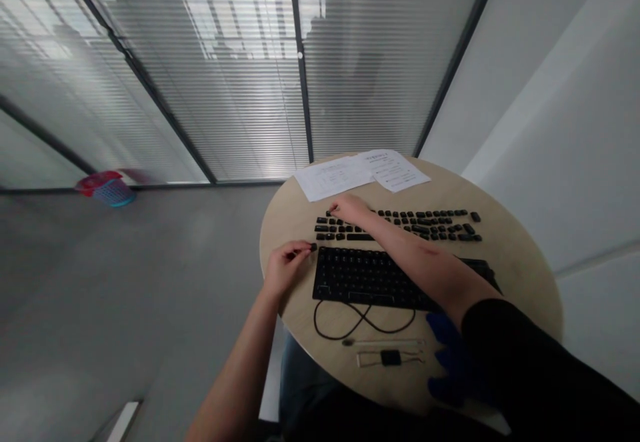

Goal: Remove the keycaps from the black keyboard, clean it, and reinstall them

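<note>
A black keyboard base (367,275) with its keycaps off lies on the round wooden table (525,275). Beyond it, several black keycaps (425,222) are laid out in rows. My left hand (287,262) pinches a small black keycap (313,247) by the base's upper left corner. Reaching across the keyboard, my right hand (350,209) has its fingers together at a keycap (329,213) at the left end of the farthest row. My right forearm hides part of the base and rows.
Two printed sheets (335,177) lie at the table's far edge. Nearer me are a looped black cable (340,337), a thin brush (385,343), a wire puller tool (391,358) and a blue cloth-like item (447,362). A basket (114,192) stands on the floor at left.
</note>
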`<move>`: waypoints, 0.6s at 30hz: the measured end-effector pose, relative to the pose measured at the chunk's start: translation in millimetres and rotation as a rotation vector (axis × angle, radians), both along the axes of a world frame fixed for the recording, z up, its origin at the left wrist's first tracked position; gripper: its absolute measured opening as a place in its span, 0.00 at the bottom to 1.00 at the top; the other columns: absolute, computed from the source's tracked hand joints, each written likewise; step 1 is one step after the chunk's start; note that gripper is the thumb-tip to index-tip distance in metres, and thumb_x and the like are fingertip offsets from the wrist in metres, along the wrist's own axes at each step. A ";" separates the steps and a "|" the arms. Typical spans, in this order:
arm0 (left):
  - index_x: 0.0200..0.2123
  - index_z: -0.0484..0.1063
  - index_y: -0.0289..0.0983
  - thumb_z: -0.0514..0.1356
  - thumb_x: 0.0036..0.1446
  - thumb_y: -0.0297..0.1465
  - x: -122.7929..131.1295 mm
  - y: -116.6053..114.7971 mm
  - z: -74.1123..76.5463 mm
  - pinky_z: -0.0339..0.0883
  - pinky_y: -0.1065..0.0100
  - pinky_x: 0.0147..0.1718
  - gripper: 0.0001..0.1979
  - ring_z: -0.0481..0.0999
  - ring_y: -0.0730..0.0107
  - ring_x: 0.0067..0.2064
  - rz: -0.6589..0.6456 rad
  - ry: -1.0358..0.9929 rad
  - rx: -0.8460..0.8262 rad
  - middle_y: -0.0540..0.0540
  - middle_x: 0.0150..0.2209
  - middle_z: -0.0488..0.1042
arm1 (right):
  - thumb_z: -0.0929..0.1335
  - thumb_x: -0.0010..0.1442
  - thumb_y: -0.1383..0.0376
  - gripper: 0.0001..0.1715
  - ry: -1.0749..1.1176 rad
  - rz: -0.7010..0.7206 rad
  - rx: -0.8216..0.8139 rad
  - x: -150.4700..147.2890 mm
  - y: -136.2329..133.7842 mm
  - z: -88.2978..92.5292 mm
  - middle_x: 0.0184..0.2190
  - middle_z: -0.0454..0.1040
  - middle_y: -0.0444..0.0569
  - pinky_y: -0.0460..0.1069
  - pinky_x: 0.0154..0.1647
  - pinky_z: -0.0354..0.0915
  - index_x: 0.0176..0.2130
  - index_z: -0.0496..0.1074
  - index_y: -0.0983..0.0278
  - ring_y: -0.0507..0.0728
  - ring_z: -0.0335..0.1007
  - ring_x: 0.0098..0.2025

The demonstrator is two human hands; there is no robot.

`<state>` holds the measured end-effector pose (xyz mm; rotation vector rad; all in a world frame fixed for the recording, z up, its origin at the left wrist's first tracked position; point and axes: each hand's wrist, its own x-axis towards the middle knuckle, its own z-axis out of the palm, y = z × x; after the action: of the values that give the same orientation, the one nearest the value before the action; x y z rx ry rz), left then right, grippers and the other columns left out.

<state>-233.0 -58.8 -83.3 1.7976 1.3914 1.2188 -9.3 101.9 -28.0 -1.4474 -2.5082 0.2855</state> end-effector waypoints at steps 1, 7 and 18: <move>0.39 0.82 0.37 0.62 0.62 0.43 2.1 -8.2 -1.6 0.77 0.60 0.43 0.15 0.83 0.59 0.43 -0.019 0.003 -0.006 0.39 0.45 0.85 | 0.73 0.64 0.65 0.10 -0.006 0.001 0.002 -0.3 1.9 -3.1 0.45 0.85 0.55 0.55 0.50 0.71 0.44 0.85 0.61 0.63 0.80 0.48; 0.38 0.83 0.39 0.64 0.62 0.37 7.0 -22.0 2.5 0.78 0.58 0.48 0.10 0.83 0.59 0.43 -0.133 0.052 -0.018 0.41 0.43 0.85 | 0.73 0.63 0.63 0.11 -0.022 0.042 0.020 -6.4 11.6 -11.1 0.45 0.85 0.54 0.56 0.52 0.69 0.45 0.85 0.60 0.64 0.79 0.49; 0.39 0.83 0.42 0.62 0.66 0.34 10.7 -22.1 7.2 0.75 0.54 0.51 0.08 0.82 0.60 0.46 -0.259 0.224 0.104 0.44 0.43 0.85 | 0.71 0.62 0.68 0.09 -0.039 0.147 0.040 -24.7 7.9 -0.7 0.41 0.85 0.53 0.55 0.52 0.65 0.39 0.84 0.63 0.60 0.78 0.45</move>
<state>-222.2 -80.9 -76.1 2.1646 1.1805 0.9947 -34.0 109.7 -28.7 -1.2687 -2.6405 0.2337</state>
